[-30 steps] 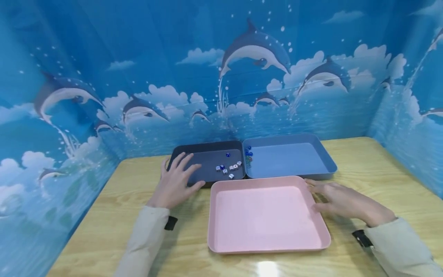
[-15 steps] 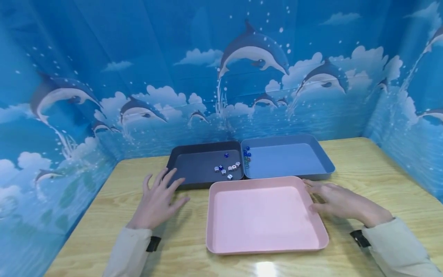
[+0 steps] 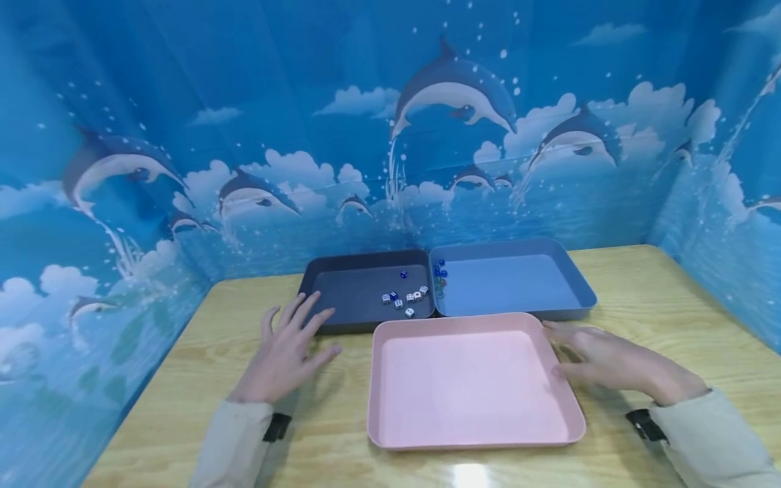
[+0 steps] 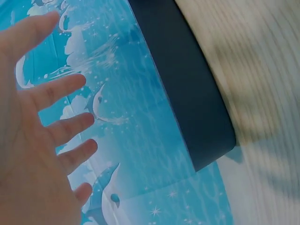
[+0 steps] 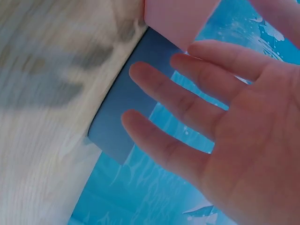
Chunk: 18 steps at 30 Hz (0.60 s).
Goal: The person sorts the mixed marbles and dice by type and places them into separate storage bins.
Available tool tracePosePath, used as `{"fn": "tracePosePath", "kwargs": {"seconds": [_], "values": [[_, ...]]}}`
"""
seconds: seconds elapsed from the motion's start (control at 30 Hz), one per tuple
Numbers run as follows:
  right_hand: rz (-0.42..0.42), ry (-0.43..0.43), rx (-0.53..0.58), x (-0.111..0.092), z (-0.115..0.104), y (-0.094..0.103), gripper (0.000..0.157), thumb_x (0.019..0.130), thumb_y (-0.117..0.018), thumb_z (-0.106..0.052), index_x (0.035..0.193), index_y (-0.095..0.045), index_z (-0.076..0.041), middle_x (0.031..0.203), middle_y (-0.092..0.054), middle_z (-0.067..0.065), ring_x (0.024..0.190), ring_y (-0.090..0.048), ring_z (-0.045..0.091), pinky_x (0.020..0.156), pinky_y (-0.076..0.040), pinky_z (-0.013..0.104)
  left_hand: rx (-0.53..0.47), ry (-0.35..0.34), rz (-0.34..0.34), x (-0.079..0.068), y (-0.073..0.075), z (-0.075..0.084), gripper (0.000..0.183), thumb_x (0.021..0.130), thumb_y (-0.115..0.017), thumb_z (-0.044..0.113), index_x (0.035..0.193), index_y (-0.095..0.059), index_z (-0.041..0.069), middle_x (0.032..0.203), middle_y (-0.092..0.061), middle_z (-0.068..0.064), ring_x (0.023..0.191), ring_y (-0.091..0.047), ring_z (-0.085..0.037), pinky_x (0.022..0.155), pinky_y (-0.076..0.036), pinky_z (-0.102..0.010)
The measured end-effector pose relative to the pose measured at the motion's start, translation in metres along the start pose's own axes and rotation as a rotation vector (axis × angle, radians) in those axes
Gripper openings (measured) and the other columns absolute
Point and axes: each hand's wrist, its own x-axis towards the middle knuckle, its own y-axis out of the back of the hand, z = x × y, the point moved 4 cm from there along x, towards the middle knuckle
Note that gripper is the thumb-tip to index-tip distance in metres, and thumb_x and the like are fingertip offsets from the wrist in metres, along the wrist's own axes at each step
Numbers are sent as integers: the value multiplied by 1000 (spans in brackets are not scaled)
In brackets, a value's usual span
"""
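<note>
My left hand (image 3: 277, 356) hovers with spread fingers over the front left corner of the black tray (image 3: 332, 327). Its palm and separated fingers (image 4: 70, 126) show beside that tray's wall in the left wrist view, holding nothing. Several white dice (image 3: 409, 312) and blue dice (image 3: 404, 274) lie in the right half of the black tray. My right hand (image 3: 622, 362) is at the right side of the pink tray (image 3: 476, 440), fingers extended. Whether its fingertips touch the rim cannot be told. In the right wrist view, its straight fingers (image 5: 183, 103) pass in front of the blue tray's wall.
A blue tray (image 3: 518, 281) stands at the back right, against the black one. Small blue beads (image 3: 441, 271) and green beads (image 3: 439, 288) sit along its left wall. Behind the wooden table (image 3: 201, 352) hangs a dolphin-printed curtain (image 3: 342, 135).
My left hand has drawn back from over the black tray, towards me and to the left. The right hand stays beside the pink tray. The trays and dice have not moved.
</note>
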Motion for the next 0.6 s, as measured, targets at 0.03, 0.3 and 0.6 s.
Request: {"fn": "tracePosePath", "kwargs": {"seconds": [0.03,0.3,0.6], "values": [[1,-12,-1,-1,2,1,74,95,-72,-32,144,-43,16,147,-40,39,133,-40,57,101,-40,67,-7,-1,-16,1,-1,0,60,94,-71,42,141,-59,8,159,-35,-21,147,-25,-44,111,-13,-73],[148,-56,-76,-7,12,19,73,97,-71,-31,146,-42,14,148,-41,36,132,-39,58,100,-37,72,-11,85,-76,-7,-3,-9,69,97,-62,53,148,-52,8,164,-24,-21,149,-17,-47,113,-8,-71],[375,-155,-112,-21,32,37,64,111,-36,-32,162,-12,-3,166,3,26,148,19,48,104,13,79,-39,204,-133,-16,1,-24,78,103,-43,61,161,-29,12,168,-6,-21,151,6,-48,112,6,-73]]}}
